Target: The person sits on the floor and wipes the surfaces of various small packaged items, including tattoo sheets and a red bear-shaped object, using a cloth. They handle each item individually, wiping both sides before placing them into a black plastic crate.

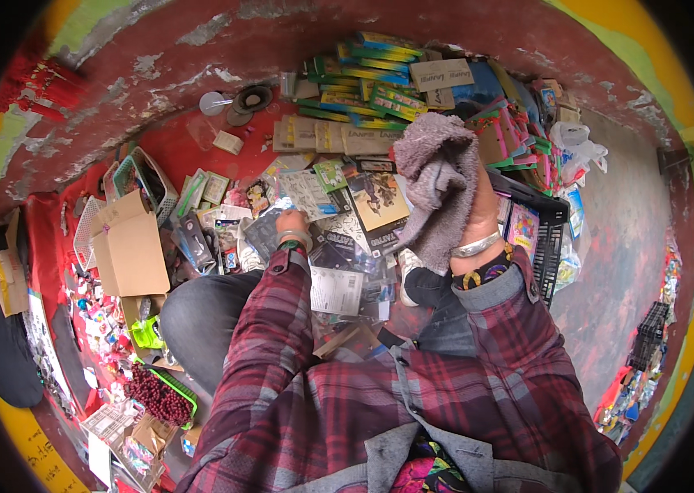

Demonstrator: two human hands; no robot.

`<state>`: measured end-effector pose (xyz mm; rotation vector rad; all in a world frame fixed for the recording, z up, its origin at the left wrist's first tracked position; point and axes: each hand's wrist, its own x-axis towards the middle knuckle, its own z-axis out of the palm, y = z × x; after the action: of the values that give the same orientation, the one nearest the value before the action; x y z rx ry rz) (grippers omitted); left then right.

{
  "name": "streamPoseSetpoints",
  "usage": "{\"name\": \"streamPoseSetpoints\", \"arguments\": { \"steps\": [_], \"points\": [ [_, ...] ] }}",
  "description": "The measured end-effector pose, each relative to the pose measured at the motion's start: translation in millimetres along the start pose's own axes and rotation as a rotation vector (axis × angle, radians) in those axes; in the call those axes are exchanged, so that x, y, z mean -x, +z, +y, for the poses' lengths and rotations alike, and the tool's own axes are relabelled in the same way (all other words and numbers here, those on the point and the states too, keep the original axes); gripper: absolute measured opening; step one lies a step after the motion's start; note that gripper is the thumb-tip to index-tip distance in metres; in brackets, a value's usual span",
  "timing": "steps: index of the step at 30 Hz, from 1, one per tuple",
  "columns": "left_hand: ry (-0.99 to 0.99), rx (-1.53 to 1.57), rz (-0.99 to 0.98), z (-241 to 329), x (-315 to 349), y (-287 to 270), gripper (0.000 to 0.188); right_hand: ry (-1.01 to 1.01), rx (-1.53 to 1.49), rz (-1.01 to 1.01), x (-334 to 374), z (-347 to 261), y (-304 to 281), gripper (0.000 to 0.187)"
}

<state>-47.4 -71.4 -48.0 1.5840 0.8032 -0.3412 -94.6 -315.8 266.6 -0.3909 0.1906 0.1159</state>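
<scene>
My right hand (485,205) is raised and closed around a fuzzy greyish-purple cloth (439,185), which hangs bunched in folds and hides most of the fingers. My left hand (291,222) is lower, over the spread of packaged goods, its fingers curled on a grey plastic packet (263,235). Beside it lie a clear-wrapped sheet (304,194) and a dark package with a yellowish picture (378,201). A white printed card (336,291) rests in front, between my knees.
Yellow-green and blue boxes (372,74) are stacked at the back. An open cardboard box (129,246) and a white basket (154,185) stand left. A black crate (548,238) and plastic bags (577,152) are at right. Dark red beads (158,396) lie at lower left.
</scene>
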Motion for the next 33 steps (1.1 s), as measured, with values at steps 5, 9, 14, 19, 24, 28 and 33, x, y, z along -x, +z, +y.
{"name": "streamPoseSetpoints", "arguments": {
  "steps": [5, 9, 14, 19, 24, 28, 33],
  "points": [
    [0.451, 0.025, 0.085, 34.8, 12.1, -20.8, 0.009, 0.009, 0.083, -0.153, -0.8, 4.8, 6.1, 0.04],
    [0.47, 0.337, -0.066, 84.6, 38.7, -43.9, 0.007, 0.106, 0.026, -0.112, -0.9, 5.2, 3.1, 0.037],
    [0.456, 0.869, -0.332, 168.5, 129.5, -71.6, 0.003, 0.117, 0.024, -0.116, -2.3, -3.2, 8.6, 0.03],
    [0.572, 0.829, -0.707, 218.3, 190.2, -110.3, 0.01, -0.139, 0.338, 0.113, -20.7, -25.5, -13.6, 0.025],
    [0.595, 0.623, -0.822, 239.0, 225.7, -146.8, 0.011, -0.141, 0.344, 0.065, -19.5, -32.9, -6.7, 0.024],
    [0.527, 0.516, -0.821, 227.4, 222.4, -154.8, 0.009, -0.1, 0.278, 0.02, -15.4, -32.6, 1.4, 0.024],
    [0.457, 0.314, -0.848, 229.9, 222.0, -139.6, 0.012, 0.022, 0.366, -0.206, -13.5, -31.6, 1.1, 0.027]
  ]
}}
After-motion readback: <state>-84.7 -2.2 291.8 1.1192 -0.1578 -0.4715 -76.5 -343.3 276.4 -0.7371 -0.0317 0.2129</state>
